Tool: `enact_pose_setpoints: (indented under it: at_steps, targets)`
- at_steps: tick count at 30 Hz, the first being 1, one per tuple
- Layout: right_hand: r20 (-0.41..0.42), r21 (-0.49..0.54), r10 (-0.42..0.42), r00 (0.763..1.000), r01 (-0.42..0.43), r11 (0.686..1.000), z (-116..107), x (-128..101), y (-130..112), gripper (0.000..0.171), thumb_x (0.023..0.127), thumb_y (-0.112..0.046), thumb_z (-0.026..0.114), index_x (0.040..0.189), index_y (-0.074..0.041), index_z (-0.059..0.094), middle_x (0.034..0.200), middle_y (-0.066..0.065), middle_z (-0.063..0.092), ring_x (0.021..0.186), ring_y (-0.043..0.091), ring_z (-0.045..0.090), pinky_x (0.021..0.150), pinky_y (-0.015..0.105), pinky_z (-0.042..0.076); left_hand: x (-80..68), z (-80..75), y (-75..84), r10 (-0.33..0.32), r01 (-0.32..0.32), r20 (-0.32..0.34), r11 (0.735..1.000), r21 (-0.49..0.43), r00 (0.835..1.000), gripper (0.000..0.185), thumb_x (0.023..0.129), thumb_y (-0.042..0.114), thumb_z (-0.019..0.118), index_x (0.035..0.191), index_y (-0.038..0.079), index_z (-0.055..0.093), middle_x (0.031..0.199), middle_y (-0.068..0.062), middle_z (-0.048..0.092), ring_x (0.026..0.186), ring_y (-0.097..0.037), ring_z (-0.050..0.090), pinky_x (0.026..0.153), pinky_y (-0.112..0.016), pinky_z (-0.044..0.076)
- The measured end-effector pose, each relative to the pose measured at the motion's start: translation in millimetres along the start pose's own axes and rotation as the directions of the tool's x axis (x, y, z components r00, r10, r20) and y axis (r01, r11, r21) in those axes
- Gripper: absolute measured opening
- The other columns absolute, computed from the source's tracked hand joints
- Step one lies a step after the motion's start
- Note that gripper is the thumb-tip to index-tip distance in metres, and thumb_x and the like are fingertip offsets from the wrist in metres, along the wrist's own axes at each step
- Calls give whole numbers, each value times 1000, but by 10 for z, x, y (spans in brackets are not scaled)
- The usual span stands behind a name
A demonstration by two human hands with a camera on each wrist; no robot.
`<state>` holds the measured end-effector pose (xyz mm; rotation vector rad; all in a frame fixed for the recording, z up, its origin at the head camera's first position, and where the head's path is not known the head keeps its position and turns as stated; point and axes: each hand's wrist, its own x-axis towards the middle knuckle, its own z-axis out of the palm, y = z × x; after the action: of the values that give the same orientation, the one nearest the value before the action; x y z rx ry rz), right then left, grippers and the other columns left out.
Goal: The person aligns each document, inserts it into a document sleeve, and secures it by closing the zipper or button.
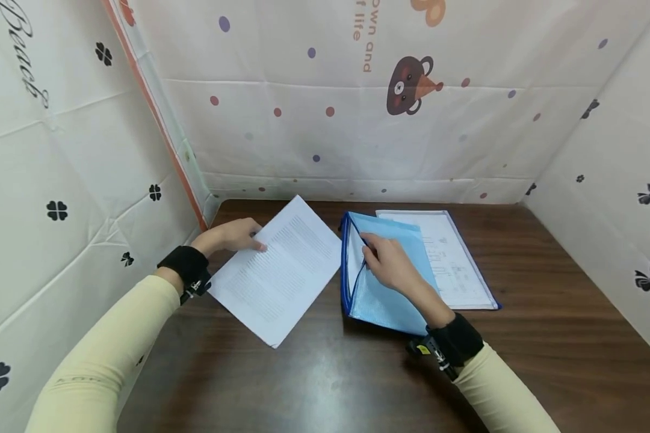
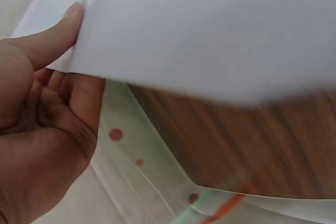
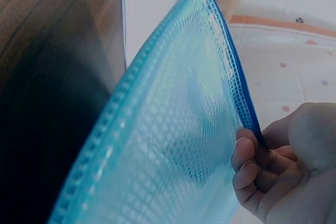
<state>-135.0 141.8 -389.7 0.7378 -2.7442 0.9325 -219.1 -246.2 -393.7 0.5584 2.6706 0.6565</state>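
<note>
A printed white sheet of paper [image 1: 278, 270] lies slanted on the dark wooden table [image 1: 325, 373]. My left hand [image 1: 230, 236] pinches its far left edge, thumb on top in the left wrist view, where the paper [image 2: 210, 30] is lifted off the wood. To its right lies a blue mesh zip pouch [image 1: 381, 288] with its mouth open toward the paper. My right hand [image 1: 392, 261] pinches the pouch's upper flap by its blue zip edge; in the right wrist view the fingers [image 3: 249, 169] curl round that edge of the pouch [image 3: 173, 140] and hold it raised.
Behind and right of the pouch lies a clear file folder [image 1: 455, 258] with a printed form inside. White patterned cloth walls [image 1: 357, 108] close in the table at the left, back and right.
</note>
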Motion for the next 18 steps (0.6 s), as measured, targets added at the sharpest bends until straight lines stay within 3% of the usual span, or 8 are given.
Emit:
enact_pose_setpoints:
  at_steps: [9, 13, 18]
  targets:
    - [-27, -41, 45, 999, -46, 998, -73, -57, 36, 42, 107, -9, 55, 146, 6, 57, 63, -1, 54, 50, 14, 48, 46, 26, 37, -52, -60, -182, -25, 2, -104, 977, -214, 994, 44, 105, 30, 70, 134, -4, 66, 102, -12, 76, 82, -21, 73, 72, -35, 58]
    - [-46, -33, 40, 998, -41, 999, -114, -69, 71, 40, 107, -8, 55, 144, 6, 59, 61, -1, 54, 48, 15, 47, 46, 27, 36, -62, -57, -257, -53, 5, -126, 933, -360, 991, 44, 107, 31, 66, 138, 0, 64, 108, -14, 77, 87, -24, 75, 76, -37, 59]
    - [-55, -30, 40, 998, -42, 999, -156, -88, 121, 39, 107, -9, 54, 144, 5, 60, 63, -2, 57, 47, 15, 46, 45, 27, 35, -76, -31, -265, -123, 50, -109, 857, -512, 986, 42, 109, 30, 63, 141, 3, 61, 115, -15, 76, 95, -26, 76, 81, -38, 59]
